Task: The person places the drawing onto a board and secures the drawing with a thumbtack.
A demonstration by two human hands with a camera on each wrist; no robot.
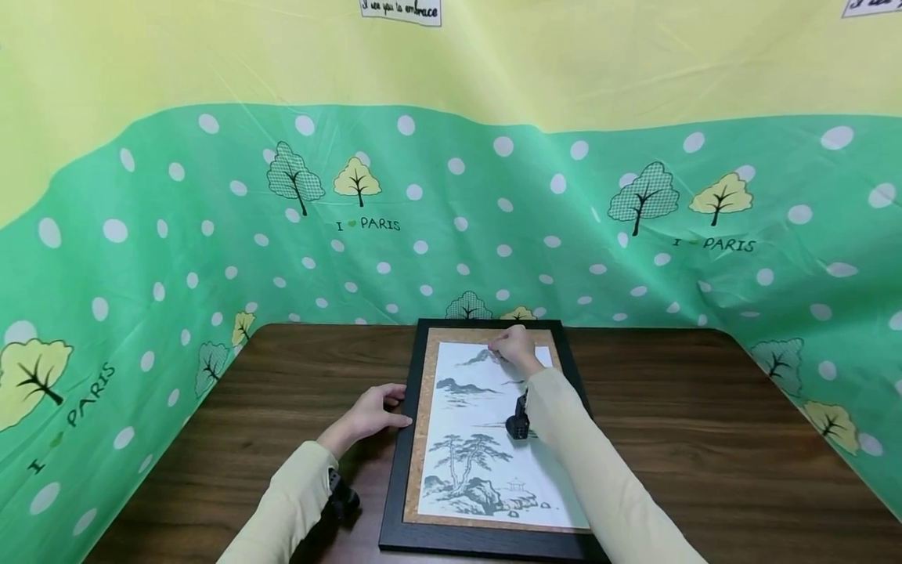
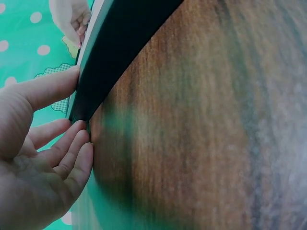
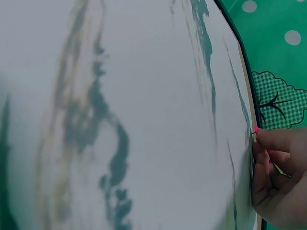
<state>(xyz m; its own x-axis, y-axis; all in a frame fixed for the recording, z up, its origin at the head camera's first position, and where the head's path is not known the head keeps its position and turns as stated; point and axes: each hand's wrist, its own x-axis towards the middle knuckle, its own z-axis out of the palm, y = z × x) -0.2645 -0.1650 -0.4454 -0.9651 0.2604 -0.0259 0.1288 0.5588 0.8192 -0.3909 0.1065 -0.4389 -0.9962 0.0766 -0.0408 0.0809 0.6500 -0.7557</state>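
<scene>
A black-framed cork board [image 1: 412, 486] lies on the table. On its cork sits a white sheet with a grey ink landscape [image 1: 479, 407] of pines, rocks and hills. At the sheet's top edge my right hand [image 1: 517, 348] pinches a small pink push pin [image 3: 256, 129] between thumb and finger. More pink and a bit of yellow-green show among the curled fingers in the right wrist view, too small to tell apart. My left hand [image 1: 369, 411] touches the frame's left side with thumb and fingertips, its fingers fairly straight in the left wrist view.
The dark wooden table [image 1: 676, 439] extends to both sides of the board. Behind it hangs a green and yellow cloth [image 1: 437, 204] with dots and trees. A black wrist camera [image 1: 517, 423] on the right arm hovers over the sheet.
</scene>
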